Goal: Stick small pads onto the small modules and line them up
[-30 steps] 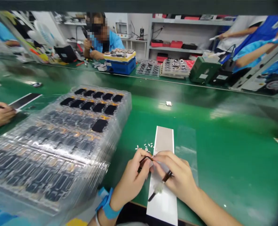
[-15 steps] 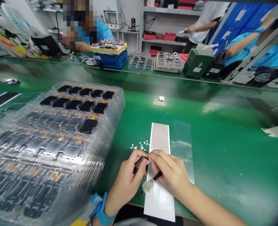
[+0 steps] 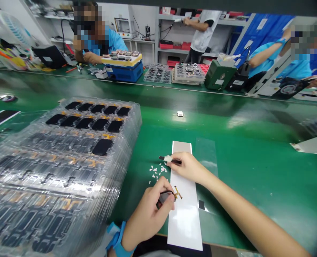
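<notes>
My left hand point(image 3: 150, 208) pinches a small dark screen point(image 3: 162, 200) between thumb and fingers. A branched orange flex cable point(image 3: 177, 193) sticks out from it over a long white strip point(image 3: 185, 225). My right hand point(image 3: 189, 167), farther forward over the same strip, is closed around a thin dark tool point(image 3: 168, 159) with a whitish wrapped part; its exact kind is unclear. The tool's tip points left, above several small white bits point(image 3: 155, 170) on the green table. Part of the screen is hidden by my left fingers.
A tall stack of clear trays point(image 3: 133, 139) with black screens stands at left. A clear film point(image 3: 206, 153) lies right of the strip, and a small white-topped piece point(image 3: 180, 114) lies beyond. Co-workers are across the bench, near a blue box point(image 3: 127, 71) and a green box point(image 3: 217, 75).
My hands have come apart. The right moved forward with the tool, now pointing left over the white bits. The left came slightly nearer, and the orange flex cable now shows.
</notes>
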`<state>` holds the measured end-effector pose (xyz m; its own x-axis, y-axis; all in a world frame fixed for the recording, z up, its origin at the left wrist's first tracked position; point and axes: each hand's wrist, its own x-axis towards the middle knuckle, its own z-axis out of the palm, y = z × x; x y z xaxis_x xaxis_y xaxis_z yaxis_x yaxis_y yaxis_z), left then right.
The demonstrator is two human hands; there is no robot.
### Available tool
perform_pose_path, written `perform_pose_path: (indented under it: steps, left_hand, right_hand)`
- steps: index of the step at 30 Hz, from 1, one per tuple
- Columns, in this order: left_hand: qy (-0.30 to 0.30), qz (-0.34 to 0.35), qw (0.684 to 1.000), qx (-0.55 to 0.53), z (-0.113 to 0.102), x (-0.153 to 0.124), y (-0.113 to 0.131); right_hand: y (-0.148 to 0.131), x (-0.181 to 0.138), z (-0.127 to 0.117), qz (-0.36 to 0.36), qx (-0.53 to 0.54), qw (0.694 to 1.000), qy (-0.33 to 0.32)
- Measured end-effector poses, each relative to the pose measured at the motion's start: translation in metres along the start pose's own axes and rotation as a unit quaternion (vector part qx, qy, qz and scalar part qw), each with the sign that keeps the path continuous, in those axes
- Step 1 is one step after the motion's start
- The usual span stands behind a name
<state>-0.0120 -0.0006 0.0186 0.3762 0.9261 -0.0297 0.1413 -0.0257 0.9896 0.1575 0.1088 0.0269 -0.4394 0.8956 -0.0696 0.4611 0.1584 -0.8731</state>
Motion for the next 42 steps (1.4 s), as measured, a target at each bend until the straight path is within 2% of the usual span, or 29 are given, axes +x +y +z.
perform_pose_path:
  steps: [7, 11, 15, 20, 24, 30, 42]
  left_hand:
    - [0.053, -0.039, 0.986, -0.153, 0.003, 0.000, -0.007]
    - [0.080, -0.032, 0.986, -0.143, 0.004, 0.002, -0.007]
    - [0.078, -0.035, 0.989, -0.117, 0.006, 0.002, -0.010]
    - [0.068, -0.060, 0.990, -0.106, 0.008, 0.001, -0.011]
    - [0.052, -0.047, 0.987, -0.147, 0.010, 0.000, -0.009]
    - [0.058, -0.041, 0.987, -0.144, 0.013, 0.000, -0.012]
    - [0.038, -0.053, 0.980, -0.187, 0.011, 0.003, -0.006]
  right_hand:
    - [-0.007, -0.029, 0.009, 0.040, 0.146, 0.988, -0.032]
    - [-0.013, -0.049, 0.015, 0.057, 0.236, 0.969, -0.055]
    - [-0.014, -0.055, 0.019, 0.080, 0.323, 0.942, -0.049]
    - [-0.010, -0.056, 0.020, 0.090, 0.300, 0.949, -0.028]
    - [-0.012, -0.061, 0.020, 0.068, 0.226, 0.972, 0.006]
    - [-0.019, -0.065, 0.021, 0.029, 0.194, 0.979, 0.050]
    - [-0.020, -0.066, 0.019, 0.022, 0.178, 0.983, 0.048]
